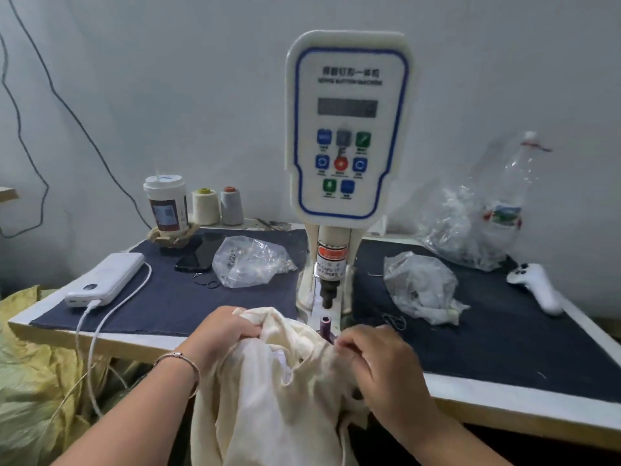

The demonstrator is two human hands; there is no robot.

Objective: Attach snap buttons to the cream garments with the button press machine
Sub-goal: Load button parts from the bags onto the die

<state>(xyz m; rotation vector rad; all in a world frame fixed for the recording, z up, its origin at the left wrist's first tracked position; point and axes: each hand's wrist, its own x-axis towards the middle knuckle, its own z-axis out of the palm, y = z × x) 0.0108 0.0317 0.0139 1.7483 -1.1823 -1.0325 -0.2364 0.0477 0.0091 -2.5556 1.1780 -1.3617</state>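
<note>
While my left hand bunches the cream garment, my right hand pinches its edge beside the press's lower die for snapping.

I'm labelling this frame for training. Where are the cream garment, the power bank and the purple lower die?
cream garment [268, 381]: head view, bunched middle fabric.
power bank [106, 279]: head view, top face.
purple lower die [326, 326]: head view, upper end.

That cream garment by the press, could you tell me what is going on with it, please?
A person holds the cream garment at the table's front edge, just before the button press machine. The left hand grips a bunched fold; the right hand pinches the fabric beside the purple lower die. The cloth is not yet over the die.
</note>
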